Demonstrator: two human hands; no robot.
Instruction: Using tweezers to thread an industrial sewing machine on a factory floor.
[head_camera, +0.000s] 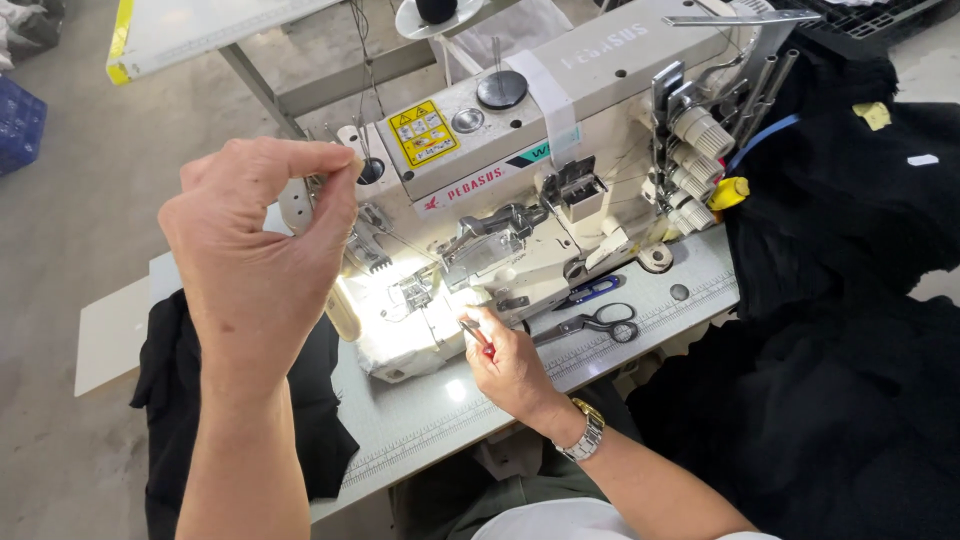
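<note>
Head view of a person seated at a cream-coloured industrial sewing machine. The lit needle area under the machine head lies between the two hands: just left of the right hand, and below and right of the raised left hand. A pair of slim metal tweezers with a red grip points from the right hand toward the needle area.

The machine stands on a pale grey work table with a printed ruler strip along its front edge. Black-handled steel scissors and blue-handled thread snips lie on the table just right of the right hand. Black fabric is heaped at the right, and another black piece hangs over the table's left end. The floor is bare grey concrete.

The left hand is held up, thumb and forefinger pinched together, apparently on a fine thread, which is too thin to see clearly. The right hand, with a metal wristwatch on its wrist, rests on the table and is closed around the tweezers.
</note>
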